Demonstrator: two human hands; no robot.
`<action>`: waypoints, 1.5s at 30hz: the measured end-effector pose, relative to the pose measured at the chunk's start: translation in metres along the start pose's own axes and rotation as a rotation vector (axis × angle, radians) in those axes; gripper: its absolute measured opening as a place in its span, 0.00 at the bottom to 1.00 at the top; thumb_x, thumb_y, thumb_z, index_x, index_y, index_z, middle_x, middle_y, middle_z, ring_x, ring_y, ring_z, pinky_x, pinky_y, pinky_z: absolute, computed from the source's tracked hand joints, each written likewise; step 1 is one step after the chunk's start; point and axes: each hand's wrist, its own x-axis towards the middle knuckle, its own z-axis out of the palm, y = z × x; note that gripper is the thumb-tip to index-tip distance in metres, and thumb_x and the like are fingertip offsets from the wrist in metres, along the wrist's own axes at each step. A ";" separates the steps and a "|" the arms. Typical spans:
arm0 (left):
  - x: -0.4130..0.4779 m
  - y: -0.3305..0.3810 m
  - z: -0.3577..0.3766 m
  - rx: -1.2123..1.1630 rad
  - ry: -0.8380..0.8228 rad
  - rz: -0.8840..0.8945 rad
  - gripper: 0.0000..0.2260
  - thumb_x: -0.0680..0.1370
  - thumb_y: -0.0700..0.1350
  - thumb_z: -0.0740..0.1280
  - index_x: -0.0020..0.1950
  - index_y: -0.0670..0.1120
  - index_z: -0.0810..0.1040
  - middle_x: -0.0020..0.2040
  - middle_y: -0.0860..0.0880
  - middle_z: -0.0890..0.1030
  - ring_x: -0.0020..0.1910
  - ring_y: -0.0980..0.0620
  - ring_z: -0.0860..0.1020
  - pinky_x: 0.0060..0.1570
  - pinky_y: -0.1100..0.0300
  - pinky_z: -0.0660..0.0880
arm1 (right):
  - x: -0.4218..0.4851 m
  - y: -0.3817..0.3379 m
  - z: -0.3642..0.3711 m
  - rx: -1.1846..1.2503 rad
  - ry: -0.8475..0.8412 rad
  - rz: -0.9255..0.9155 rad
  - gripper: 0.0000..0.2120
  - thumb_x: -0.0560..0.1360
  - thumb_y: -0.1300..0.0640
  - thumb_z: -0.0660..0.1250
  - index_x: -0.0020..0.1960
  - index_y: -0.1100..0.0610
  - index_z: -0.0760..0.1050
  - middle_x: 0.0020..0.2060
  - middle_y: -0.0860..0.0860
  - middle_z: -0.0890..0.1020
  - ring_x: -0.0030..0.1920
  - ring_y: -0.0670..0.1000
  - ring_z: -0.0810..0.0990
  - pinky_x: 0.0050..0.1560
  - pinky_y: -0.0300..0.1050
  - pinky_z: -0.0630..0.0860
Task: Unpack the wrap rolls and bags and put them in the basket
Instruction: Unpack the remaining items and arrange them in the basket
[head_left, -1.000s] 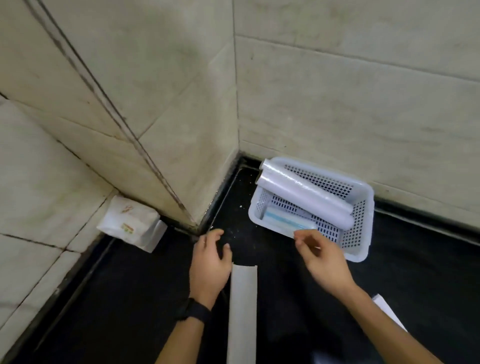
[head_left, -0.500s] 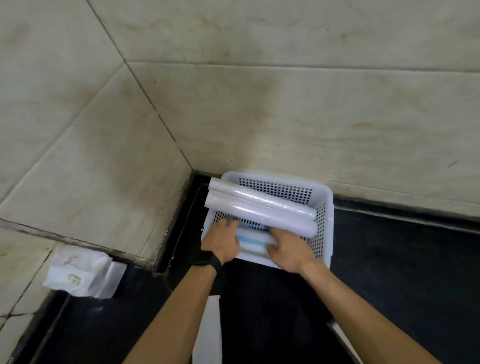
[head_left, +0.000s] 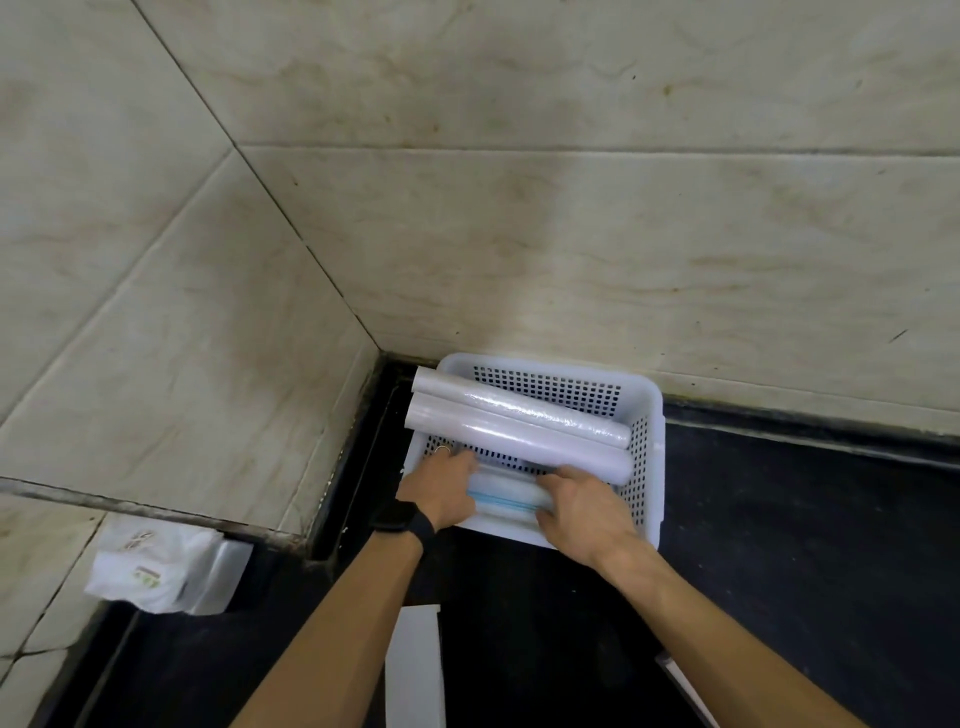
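A white perforated basket (head_left: 647, 447) stands on the black counter against the tiled wall. Two long wrap rolls (head_left: 519, 428) lie across it, their left ends sticking out over its rim. In the front of the basket lies a pack of bags (head_left: 506, 500) with a blue strip. My left hand (head_left: 441, 488) rests on the pack's left end, fingers reaching into the basket. At the pack's right end my right hand (head_left: 582, 506) has its fingers curled on it. Both hands hold the pack; its ends are hidden under them.
A long white box (head_left: 415, 670) lies on the counter between my forearms. A crumpled white plastic package (head_left: 166, 571) sits in the left corner by the wall. A white sheet edge (head_left: 680, 680) shows at the lower right. Tiled walls close in the back and left.
One second ago my hands hovered over the counter before the basket. They have reached into it and now grip the pack of bags. My view has shifted toward the basket.
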 end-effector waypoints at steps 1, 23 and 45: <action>0.000 -0.002 0.000 -0.006 0.002 0.003 0.17 0.74 0.41 0.65 0.63 0.50 0.71 0.63 0.46 0.73 0.59 0.46 0.74 0.57 0.50 0.75 | -0.001 0.001 0.001 0.001 0.008 -0.008 0.21 0.78 0.51 0.64 0.70 0.51 0.74 0.65 0.48 0.77 0.63 0.53 0.77 0.59 0.50 0.78; 0.002 -0.003 -0.008 -0.086 -0.067 0.059 0.13 0.73 0.41 0.67 0.55 0.54 0.75 0.54 0.49 0.78 0.52 0.48 0.78 0.52 0.54 0.77 | 0.007 0.015 0.003 0.411 -0.170 0.032 0.07 0.76 0.56 0.66 0.51 0.45 0.73 0.48 0.47 0.81 0.48 0.49 0.80 0.50 0.44 0.76; 0.034 0.035 0.031 0.207 0.002 0.034 0.25 0.78 0.44 0.63 0.75 0.49 0.63 0.74 0.42 0.65 0.71 0.38 0.64 0.69 0.42 0.65 | -0.071 0.082 -0.068 0.174 0.193 0.216 0.14 0.78 0.52 0.65 0.62 0.44 0.72 0.47 0.48 0.84 0.44 0.53 0.82 0.42 0.48 0.76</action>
